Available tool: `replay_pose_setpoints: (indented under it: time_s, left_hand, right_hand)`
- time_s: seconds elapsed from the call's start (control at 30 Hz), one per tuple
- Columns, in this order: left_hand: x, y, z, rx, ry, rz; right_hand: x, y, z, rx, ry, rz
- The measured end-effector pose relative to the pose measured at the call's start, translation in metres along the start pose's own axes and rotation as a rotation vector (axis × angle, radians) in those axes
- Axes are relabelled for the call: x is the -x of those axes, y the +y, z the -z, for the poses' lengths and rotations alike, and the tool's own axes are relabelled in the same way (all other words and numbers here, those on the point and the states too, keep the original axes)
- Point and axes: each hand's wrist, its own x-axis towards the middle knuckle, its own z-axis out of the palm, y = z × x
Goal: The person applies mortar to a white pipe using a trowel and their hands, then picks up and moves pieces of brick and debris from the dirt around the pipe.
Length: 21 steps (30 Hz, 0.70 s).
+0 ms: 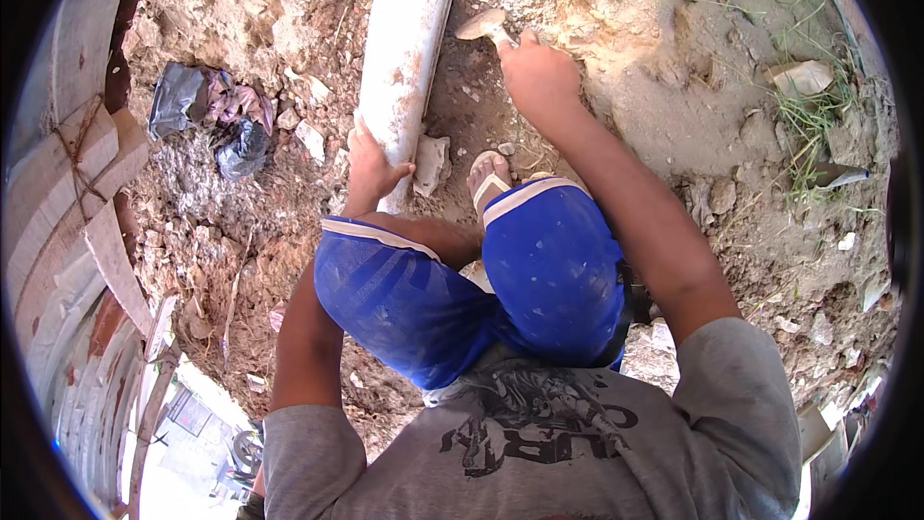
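Grips a small trowel-like tool [481, 25] in the right hand [541, 77], with fingers wrapped round its handle. Points its rust-toned blade left, toward a long white pipe [404, 48]. Cannot tell from this angle whether the blade touches ground. Lays the left hand [375, 164] on the pipe close to its near end, spread, with fingers along the left side and thumb reaching across to the right; cannot tell how firmly. Locate the pipe at upper centre, running away over rough soil [674, 106], dirt-smeared along its length. Note a pale stone [432, 166] just right of the pipe, by the left thumb. Record, nearer the body, a sandalled foot [489, 174] and blue shorts [553, 265]. Farther out, log dark plastic bags [178, 101] left of the pipe, corrugated sheets [91, 404] at far left, and green grass [807, 130] at far right.
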Motion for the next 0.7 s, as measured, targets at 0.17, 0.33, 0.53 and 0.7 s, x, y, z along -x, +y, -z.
replay_pose_setpoints:
  time_s: [0.17, 0.33, 0.53, 0.7]
  left_hand:
    - [-0.001, 0.001, 0.004, 0.024, -0.035, 0.046]
    - [0.003, 0.000, 0.001, -0.015, -0.032, 0.048]
    - [0.009, -0.015, -0.003, 0.003, 0.048, 0.005]
    - [0.007, 0.000, -0.004, -0.004, -0.007, 0.019]
  right_hand:
    - [-0.018, -0.001, -0.009, 0.067, -0.015, 0.068]
    - [-0.005, 0.000, -0.002, 0.207, 0.127, 0.183]
    - [-0.045, -0.018, 0.024, 0.266, -0.090, 0.335]
    - [-0.046, 0.004, 0.001, 0.267, 0.053, 0.247]
